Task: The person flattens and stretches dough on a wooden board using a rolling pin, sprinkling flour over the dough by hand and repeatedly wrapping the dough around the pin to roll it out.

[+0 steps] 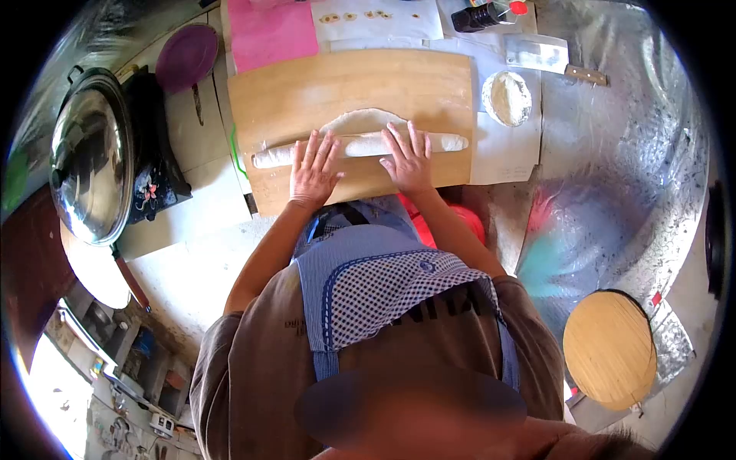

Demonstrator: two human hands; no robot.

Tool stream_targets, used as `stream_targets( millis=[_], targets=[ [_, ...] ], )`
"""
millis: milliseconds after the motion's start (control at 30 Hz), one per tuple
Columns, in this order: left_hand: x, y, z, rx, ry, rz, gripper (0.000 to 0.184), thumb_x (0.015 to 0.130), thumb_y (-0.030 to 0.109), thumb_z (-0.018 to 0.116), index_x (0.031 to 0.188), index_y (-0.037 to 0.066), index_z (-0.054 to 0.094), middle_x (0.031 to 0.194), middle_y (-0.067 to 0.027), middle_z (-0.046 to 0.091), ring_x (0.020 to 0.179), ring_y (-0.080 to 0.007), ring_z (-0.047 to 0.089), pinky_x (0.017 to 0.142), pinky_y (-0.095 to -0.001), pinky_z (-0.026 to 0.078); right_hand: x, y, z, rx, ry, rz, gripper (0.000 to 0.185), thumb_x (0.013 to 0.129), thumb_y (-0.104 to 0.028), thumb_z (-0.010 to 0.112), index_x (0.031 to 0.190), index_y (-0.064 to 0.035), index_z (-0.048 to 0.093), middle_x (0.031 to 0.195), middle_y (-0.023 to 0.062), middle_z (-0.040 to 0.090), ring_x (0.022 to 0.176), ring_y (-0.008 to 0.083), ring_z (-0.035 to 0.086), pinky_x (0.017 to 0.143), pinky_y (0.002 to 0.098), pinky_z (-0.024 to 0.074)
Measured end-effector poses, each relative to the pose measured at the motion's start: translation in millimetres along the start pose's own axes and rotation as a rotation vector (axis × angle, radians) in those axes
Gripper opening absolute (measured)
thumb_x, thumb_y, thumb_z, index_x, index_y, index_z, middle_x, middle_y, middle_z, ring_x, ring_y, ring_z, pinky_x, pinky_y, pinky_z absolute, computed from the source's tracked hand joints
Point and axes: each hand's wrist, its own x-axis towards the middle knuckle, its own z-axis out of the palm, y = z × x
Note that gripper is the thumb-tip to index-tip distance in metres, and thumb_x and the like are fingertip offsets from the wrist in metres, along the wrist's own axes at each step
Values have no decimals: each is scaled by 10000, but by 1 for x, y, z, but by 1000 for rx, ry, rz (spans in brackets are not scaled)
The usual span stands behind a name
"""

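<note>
A long, flour-whitened rolling pin (448, 142) lies crosswise on the wooden board (345, 84). Pale dough (364, 120) spreads out behind it, its rounded edge showing; some may be wrapped around the pin, but I cannot tell. My left hand (313, 170) rests palm down on the left part of the pin, fingers stretched forward and apart. On the right part, my right hand (409, 159) lies the same way, fingers straight over the top. Neither hand wraps around the pin, and the palms hide parts of it.
Right of the board are a bowl of flour (507, 99), a cleaver (540, 55) and a dark bottle (479, 17). Left are a purple pan (187, 57) and a large lidded pot (92, 153). A round wooden board (611, 349) stands low at right.
</note>
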Motion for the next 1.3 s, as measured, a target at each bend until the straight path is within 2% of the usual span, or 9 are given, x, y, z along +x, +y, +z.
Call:
stream_targets(
  millis=[233,300,500,633,833,900,1033,1167,1300],
  targets=[
    [116,-77,-4,8,265,-106,787,985,610,385,1563,94,246,1597,-173,295,1468,-378,281,1184,-591,202,129,65,18,-25,149,64,614,930,-458,602,1466,-191,463,1538,33,423,1454,355,306,1138,599,263],
    [126,-87,-7,-44,375,-390,796,992,613,352,1559,65,238,1585,-203,298,1478,-376,259,1193,-598,156,145,77,22,-31,269,244,594,939,-492,587,1437,-180,498,1539,53,420,1448,368,313,1119,646,268],
    [13,-57,-3,51,184,-301,756,981,557,406,1564,95,272,1643,-118,206,1529,-336,122,1218,-568,65,4,55,5,-97,84,124,513,918,-442,600,1384,-230,571,1522,-10,450,1450,359,316,1098,679,257],
    [17,-68,-2,100,221,-283,701,994,500,427,1558,105,295,1617,-122,280,1515,-344,179,1217,-564,88,13,71,2,6,108,56,491,910,-431,612,1361,-237,597,1500,-14,481,1455,357,314,1104,653,265],
    [124,-131,-23,211,381,-387,534,1013,436,431,1460,146,466,1519,-123,446,1446,-344,339,1193,-582,169,154,130,7,-69,228,102,588,921,-410,630,1435,-165,484,1491,69,474,1426,355,345,1083,580,326],
    [133,-146,-33,96,225,-320,495,983,406,513,1415,165,517,1486,-92,490,1408,-313,395,1168,-581,234,174,137,6,221,152,19,591,903,-417,657,1415,-172,494,1456,64,500,1388,311,402,1070,581,340],
    [83,-110,-35,183,163,-20,596,857,468,681,1360,170,564,1350,-57,582,1292,-279,498,1092,-529,342,109,113,6,72,33,-202,622,786,-383,757,1344,-206,549,1361,24,561,1244,241,526,964,506,407],
    [38,-83,-15,260,169,-110,669,712,373,801,1293,130,576,1248,-66,607,1183,-255,553,1044,-509,384,49,100,22,25,91,-113,646,685,-260,816,1286,-206,586,1239,-15,605,1087,198,582,918,472,391],
    [-73,-48,30,228,68,-121,664,754,333,784,1333,119,541,1365,-63,569,1300,-266,500,1108,-554,306,-58,77,30,-19,-66,-107,704,736,-323,797,1375,-170,544,1345,43,566,1248,260,521,1039,530,330]
  ],
)
